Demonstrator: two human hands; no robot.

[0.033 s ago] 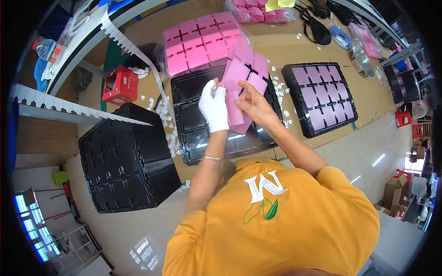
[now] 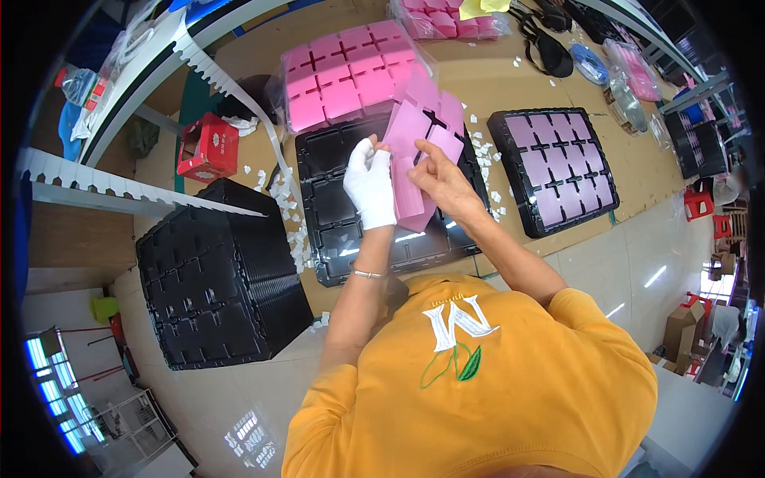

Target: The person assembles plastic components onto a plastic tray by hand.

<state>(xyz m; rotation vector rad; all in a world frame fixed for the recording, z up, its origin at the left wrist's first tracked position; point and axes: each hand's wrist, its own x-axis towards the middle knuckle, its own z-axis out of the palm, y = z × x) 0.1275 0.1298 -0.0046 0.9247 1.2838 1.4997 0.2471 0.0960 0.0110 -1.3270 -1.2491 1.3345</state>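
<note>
A: What do the hands have?
B: I see the gloved left hand (image 2: 371,188) and the bare right hand (image 2: 441,182) both gripping a pink foam sheet (image 2: 421,147), held up over the empty black tray (image 2: 374,203).
A: Around it?
B: Pink foam stack (image 2: 347,76) behind, filled tray (image 2: 556,170) on the right, black tray pile (image 2: 219,275) on the left, red box (image 2: 207,147) nearby.

Foam sheet (image 2: 421,143) above empty tray (image 2: 374,215) (filled tray (image 2: 555,169) right, tray stack (image 2: 219,275) left).
</note>
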